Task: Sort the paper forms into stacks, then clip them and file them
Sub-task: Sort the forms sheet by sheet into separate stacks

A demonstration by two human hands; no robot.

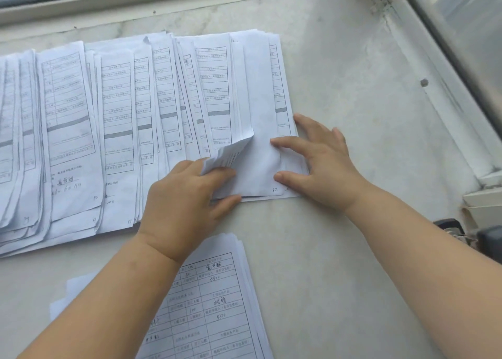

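Head view: my left hand (184,195) pinches the top form (258,130) by its lifted near-left corner; my right hand (320,160) presses flat, fingers (282,142) straight, on its right edge; long axis runs away from me.

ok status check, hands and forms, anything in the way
Left hand pinching up corner of the rightmost stack. Right hand flat, pressing that stack down. Row of stacks fanned along sill, unclipped. Nothing blocking.
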